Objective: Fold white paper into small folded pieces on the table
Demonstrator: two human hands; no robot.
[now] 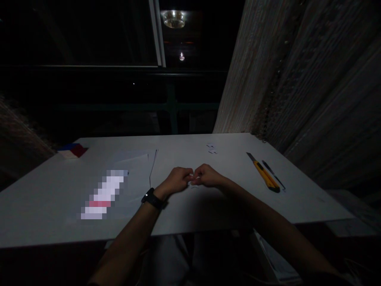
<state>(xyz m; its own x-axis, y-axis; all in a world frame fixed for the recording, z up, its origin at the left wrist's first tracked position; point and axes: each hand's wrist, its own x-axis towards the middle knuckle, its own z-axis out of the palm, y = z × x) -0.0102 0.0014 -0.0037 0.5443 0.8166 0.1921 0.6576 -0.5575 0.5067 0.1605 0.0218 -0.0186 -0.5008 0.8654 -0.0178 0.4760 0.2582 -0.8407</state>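
Observation:
Close together over the middle of the white table, my two hands meet at the fingertips. My left hand (pixel 177 179), with a black watch (pixel 152 198) on its wrist, is closed in a pinch. My right hand (pixel 208 175) pinches from the other side. Between and just below the fingers shows a small white paper piece (pixel 194 186); its full shape is hidden by the fingers and the dim light. Farther back lie two small white cut-out pieces (pixel 212 151) with notched edges, apart from both hands.
To the right lie a yellow utility knife (pixel 266 174), blade out, and a dark pen (pixel 273 174). White paper sheets (pixel 135 169) cover the left, with a pixelated bright oblong (pixel 104 194) over them. A blue, white and red block (pixel 72 151) stands far left. Curtains (pixel 253 67) hang behind.

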